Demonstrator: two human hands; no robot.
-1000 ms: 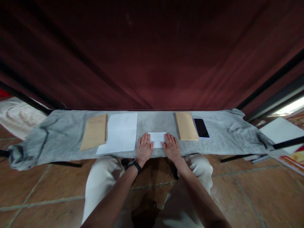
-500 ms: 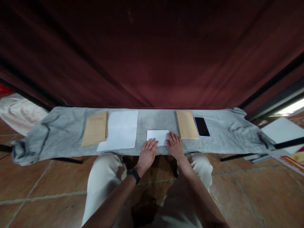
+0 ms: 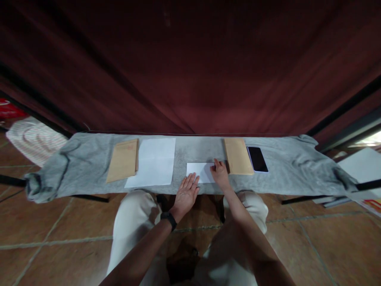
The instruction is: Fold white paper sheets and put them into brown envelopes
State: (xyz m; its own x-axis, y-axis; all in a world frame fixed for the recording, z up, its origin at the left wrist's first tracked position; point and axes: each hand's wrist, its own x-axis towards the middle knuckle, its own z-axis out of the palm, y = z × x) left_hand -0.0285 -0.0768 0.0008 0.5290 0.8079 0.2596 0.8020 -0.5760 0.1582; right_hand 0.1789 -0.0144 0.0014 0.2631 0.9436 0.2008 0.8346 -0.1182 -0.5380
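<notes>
A small folded sheet of white paper (image 3: 200,170) lies on the grey cloth between my knees. My left hand (image 3: 186,194) rests on its lower left part, fingers stretched out and flat. At the paper's right edge is my right hand (image 3: 219,173), its fingers curled in a pinch near the upper right corner. The fingertips partly cover that edge. Left of the folded paper lie larger white sheets (image 3: 156,161). A stack of brown envelopes (image 3: 238,157) is just right of my right hand.
More brown envelopes (image 3: 122,161) overlap the large sheets' left side. A phone (image 3: 257,159) lies dark-screened beside the right stack. The narrow bench's grey cloth (image 3: 291,167) is rumpled at both ends. A dark red curtain (image 3: 190,79) hangs behind it.
My right hand has gone from lying flat on the paper to curled fingers at its right edge. My left hand stays flat. The view has shifted slightly.
</notes>
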